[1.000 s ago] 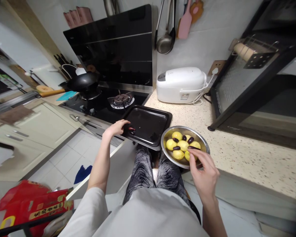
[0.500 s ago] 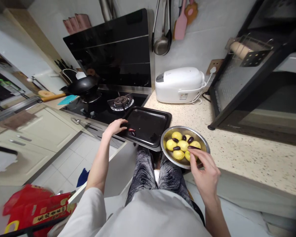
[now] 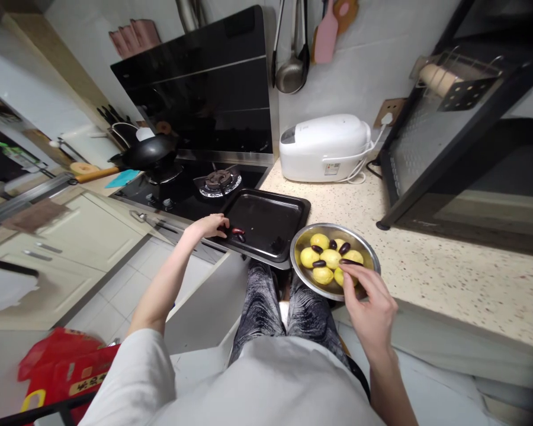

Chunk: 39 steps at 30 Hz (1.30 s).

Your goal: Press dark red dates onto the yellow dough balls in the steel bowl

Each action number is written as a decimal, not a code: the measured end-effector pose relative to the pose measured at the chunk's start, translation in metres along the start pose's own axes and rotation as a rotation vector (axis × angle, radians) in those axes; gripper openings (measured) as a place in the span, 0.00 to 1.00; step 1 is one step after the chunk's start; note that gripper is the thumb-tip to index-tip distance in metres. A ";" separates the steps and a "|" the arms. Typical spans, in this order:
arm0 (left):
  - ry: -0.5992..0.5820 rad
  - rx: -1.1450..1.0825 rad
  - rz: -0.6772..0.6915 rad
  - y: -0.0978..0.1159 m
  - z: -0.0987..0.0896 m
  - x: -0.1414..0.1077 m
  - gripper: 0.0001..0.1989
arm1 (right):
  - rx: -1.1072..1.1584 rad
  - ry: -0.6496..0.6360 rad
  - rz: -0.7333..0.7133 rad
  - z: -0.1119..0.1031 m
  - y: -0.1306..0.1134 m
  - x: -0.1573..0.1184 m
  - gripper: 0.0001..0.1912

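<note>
My right hand is over the near right side of a steel bowl. Thumb and fingertips pinch a long dark purple grape. In the bowl lie several yellow lemons, with dark grapes on and between them. My left hand is at the left edge of a black baking tray, its fingers bent and apart with nothing visible in them. Just right of those fingertips, a few small reddish and dark grapes rest on the tray. The left palm is hidden.
Behind the tray is a gas burner, with a black wok farther left. A white rice cooker stands against the wall, its cord plugged in. A large black-framed appliance borders the counter's right side. Below the tray, a drawer stands pulled out.
The view has shifted slightly. My left fingers are bent a little more by the tray's edge, and the left elbow has swung outward. My right hand keeps its pinch at the bowl.
</note>
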<state>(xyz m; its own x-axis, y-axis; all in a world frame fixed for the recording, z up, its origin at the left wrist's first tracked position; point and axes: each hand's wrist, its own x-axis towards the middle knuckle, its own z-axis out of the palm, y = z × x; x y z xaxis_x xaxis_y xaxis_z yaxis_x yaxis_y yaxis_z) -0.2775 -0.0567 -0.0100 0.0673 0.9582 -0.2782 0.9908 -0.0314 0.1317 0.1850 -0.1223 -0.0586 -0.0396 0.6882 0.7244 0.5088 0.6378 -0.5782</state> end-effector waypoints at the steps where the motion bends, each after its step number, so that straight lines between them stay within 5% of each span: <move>1: 0.014 0.005 0.004 0.000 0.001 0.000 0.12 | 0.006 0.000 -0.003 0.001 0.000 0.000 0.09; 10: 0.075 -0.062 0.062 0.000 0.014 -0.003 0.16 | 0.015 -0.007 0.006 0.003 0.001 -0.001 0.09; 19: 0.221 -0.231 0.173 0.015 0.022 -0.009 0.08 | 0.017 -0.009 0.006 0.003 0.003 -0.002 0.09; 26: 0.302 -0.380 0.204 0.030 0.044 -0.013 0.29 | 0.007 -0.014 0.018 0.005 0.003 -0.004 0.08; 35: 0.261 -0.244 0.213 0.051 0.043 -0.003 0.28 | 0.005 -0.021 0.025 0.003 0.002 -0.003 0.08; 39: 0.241 -0.156 0.221 0.059 0.041 -0.003 0.20 | 0.003 -0.019 0.026 0.003 0.002 -0.003 0.08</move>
<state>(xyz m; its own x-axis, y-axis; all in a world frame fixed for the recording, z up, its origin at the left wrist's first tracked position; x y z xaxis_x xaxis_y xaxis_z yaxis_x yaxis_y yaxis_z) -0.2145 -0.0731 -0.0403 0.2300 0.9732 0.0032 0.9243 -0.2195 0.3123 0.1840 -0.1219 -0.0631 -0.0427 0.7113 0.7015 0.5072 0.6204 -0.5982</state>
